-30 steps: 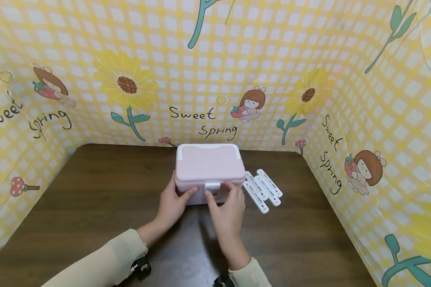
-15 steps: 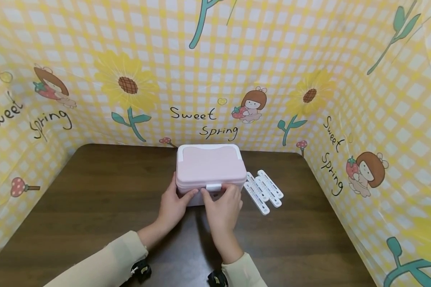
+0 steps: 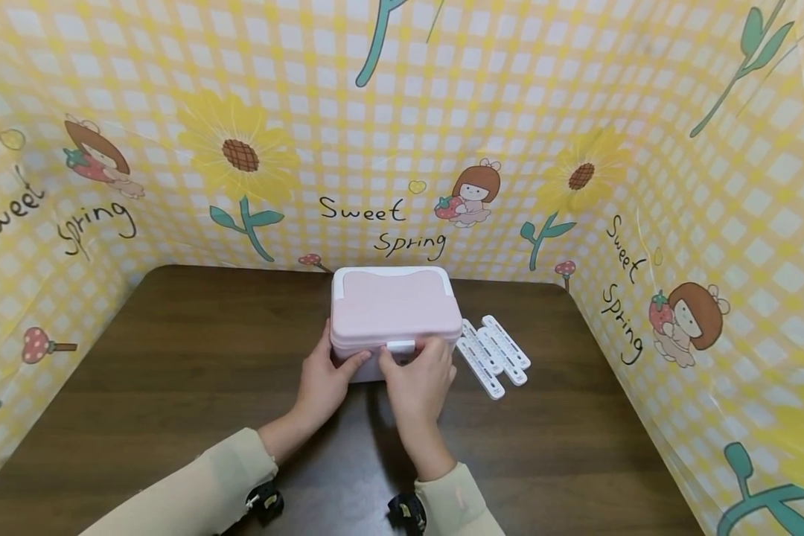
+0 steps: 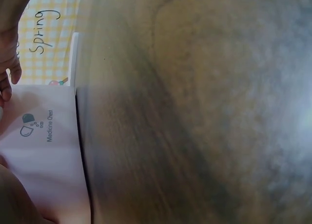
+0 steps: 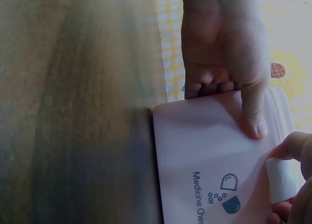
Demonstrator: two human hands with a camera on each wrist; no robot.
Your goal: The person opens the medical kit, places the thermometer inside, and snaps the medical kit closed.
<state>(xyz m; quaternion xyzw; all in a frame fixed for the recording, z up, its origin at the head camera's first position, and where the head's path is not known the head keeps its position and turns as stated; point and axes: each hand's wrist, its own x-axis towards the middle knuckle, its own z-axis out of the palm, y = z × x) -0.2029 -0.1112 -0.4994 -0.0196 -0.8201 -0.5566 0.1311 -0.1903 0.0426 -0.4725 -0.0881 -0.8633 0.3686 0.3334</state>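
A pale pink medicine box (image 3: pixel 397 309) with a white-edged lid stands closed on the table in the head view. Its front (image 5: pixel 214 155) bears the words "Medicine Chest" and a capsule print. My left hand (image 3: pixel 321 381) grips the box's left side, thumb on the front and the other fingers round the side. At the front middle is a white latch (image 3: pixel 400 346). My right hand (image 3: pixel 418 381) pinches this latch (image 5: pixel 281 181), thumb at its left end and fingers at its right. In the left wrist view, part of the left hand shows dark at the lower left.
Several slim white strips (image 3: pixel 481 368) with dark printed markings lie side by side on the table, just right of the box. The brown wooden table (image 3: pixel 174 350) is enclosed by yellow checked cloth (image 3: pixel 275 231) behind and at both sides.
The right thumb has moved left and up, from just below the latch to its left end. The left hand keeps its grip, and the box stays closed in place.
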